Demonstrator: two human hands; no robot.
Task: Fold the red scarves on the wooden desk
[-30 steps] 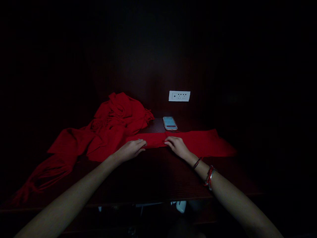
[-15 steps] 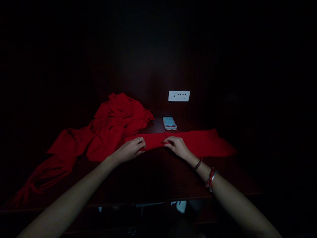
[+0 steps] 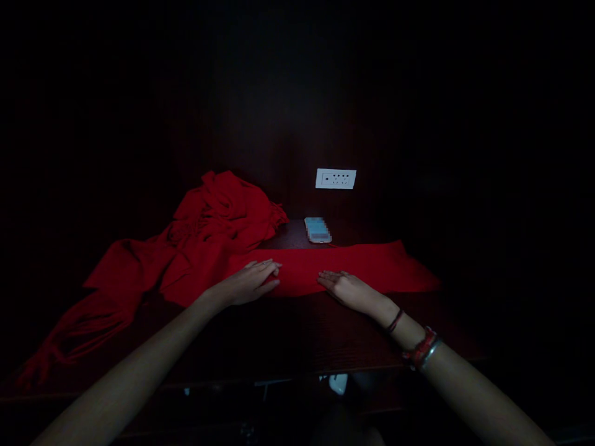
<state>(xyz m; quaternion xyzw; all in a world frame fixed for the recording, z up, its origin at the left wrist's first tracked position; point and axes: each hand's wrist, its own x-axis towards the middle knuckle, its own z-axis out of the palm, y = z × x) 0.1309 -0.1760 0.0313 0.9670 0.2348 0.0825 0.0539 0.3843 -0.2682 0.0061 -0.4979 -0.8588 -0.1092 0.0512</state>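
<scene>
entry: red strip (image 3: 372, 267), a folded band of cloth lying flat across the middle of the table (image 3: 288, 337) and running toward the right edge. its left end meets the heap (image 3: 218, 217); whether the two are one piece cannot be told.

left hand (image 3: 251, 283): spread flat, palm down on the strip's left part, gripping nothing.

right hand (image 3: 351, 290): also flat and palm down on the strip's near edge, fingers straight and together, gripping nothing. bracelets (image 3: 421, 350) on the wrist.

heap: bunched red cloth at the back left, with a fringed tail (image 3: 60, 347) trailing to the front left corner.

phone (image 3: 318, 229): behind the strip, just beside its far edge, screen lit.

socket (image 3: 335, 178): on the dark back wall.

handling note (a judgement only): the cloth looks soft and prone to creep, so flat palms with even weight suit it. stroke outward along the band's length, keep its near edge parallel to the table's front edge, and avoid dragging the heap or nudging the phone.
</scene>
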